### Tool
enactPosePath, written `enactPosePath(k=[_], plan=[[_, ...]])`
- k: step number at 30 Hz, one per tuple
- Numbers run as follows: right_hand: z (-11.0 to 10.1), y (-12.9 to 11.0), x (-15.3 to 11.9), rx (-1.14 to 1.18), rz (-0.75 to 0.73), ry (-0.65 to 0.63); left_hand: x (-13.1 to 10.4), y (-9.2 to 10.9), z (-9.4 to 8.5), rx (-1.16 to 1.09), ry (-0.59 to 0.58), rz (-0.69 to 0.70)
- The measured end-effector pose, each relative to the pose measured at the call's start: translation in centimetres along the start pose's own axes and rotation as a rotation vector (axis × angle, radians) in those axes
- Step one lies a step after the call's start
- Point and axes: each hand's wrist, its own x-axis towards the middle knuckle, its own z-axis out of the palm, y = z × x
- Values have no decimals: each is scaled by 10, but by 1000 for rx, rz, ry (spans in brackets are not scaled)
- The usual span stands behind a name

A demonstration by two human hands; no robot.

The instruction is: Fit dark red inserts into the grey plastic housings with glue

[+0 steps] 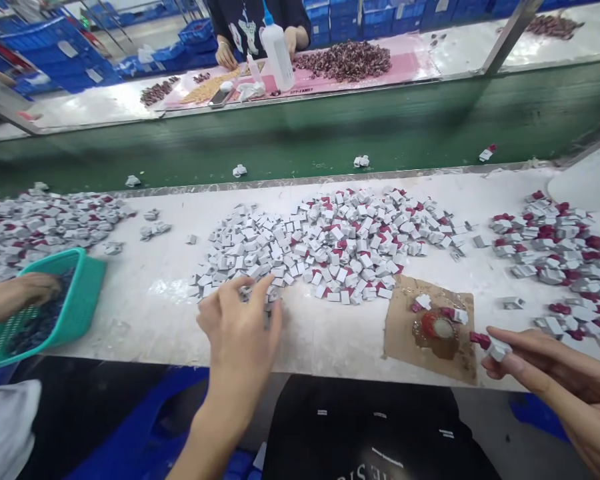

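Head view: right hand [575, 393] grip pinches a grey-and-maroon part [499, 349] at the right edge of the cardboard [397, 333] on the bench [325, 340]. Left hand [240, 327] grip spread at the middle pile's [330, 243] near edge. Co-worker's hand [27, 291] in the green basket [89, 287].

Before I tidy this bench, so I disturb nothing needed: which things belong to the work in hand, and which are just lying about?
Apparently in use:
central pile at the left hand
gray-maroon piece in the right hand
cardboard near that hand

Seemingly aside:
stray pieces on the green strip
white bottle beyond it
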Motion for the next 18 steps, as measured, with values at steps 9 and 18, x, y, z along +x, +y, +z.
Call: enactPosePath(k=[9, 18], plan=[[19, -21, 0, 154, -20, -6, 10, -11, -3, 69, -6, 20], [28, -13, -6, 269, -52, 131, -5, 39, 14, -561, -239, 230]])
